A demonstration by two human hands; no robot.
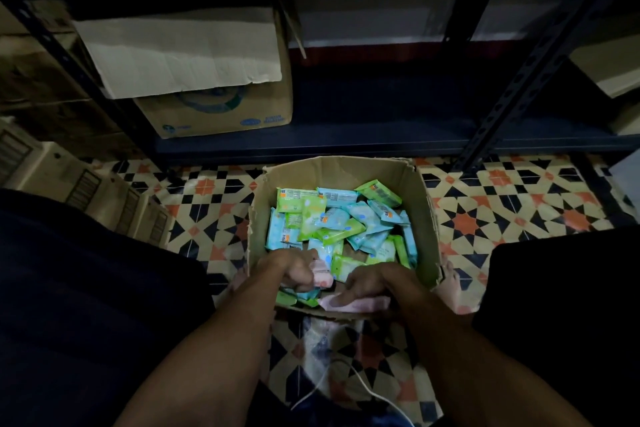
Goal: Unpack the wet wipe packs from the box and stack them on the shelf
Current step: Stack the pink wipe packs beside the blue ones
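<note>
In the head view, we had the open cardboard box [420, 218] at the centre of the frame on the patterned tile floor [502, 215]. It held a loose heap of green and blue wet wipe packs [341, 224]. We saw none of them on the dark shelf [381, 140] that ran across the upper half of the frame, where a larger carton [221, 114] sat at upper left. Both our hands were at the near edge of the box, in the lower centre. Our left hand [298, 270] was clenched round a pink pack [322, 277]. Our right hand [374, 282] had its fingers curled down over a second pink pack [360, 304] that lay against the near wall, though in the dim light we could not tell whether that pack had left the heap. We judged the step to be the pick-up from the box, with the task barely begun and nearly every pack yet to move. The next move, as we read it, called for lifting both pink packs clear of the cardboard rim and carrying them forward over the box. We would then lay them flat on the board to the right of the carton, so that a stack could start square.
</note>
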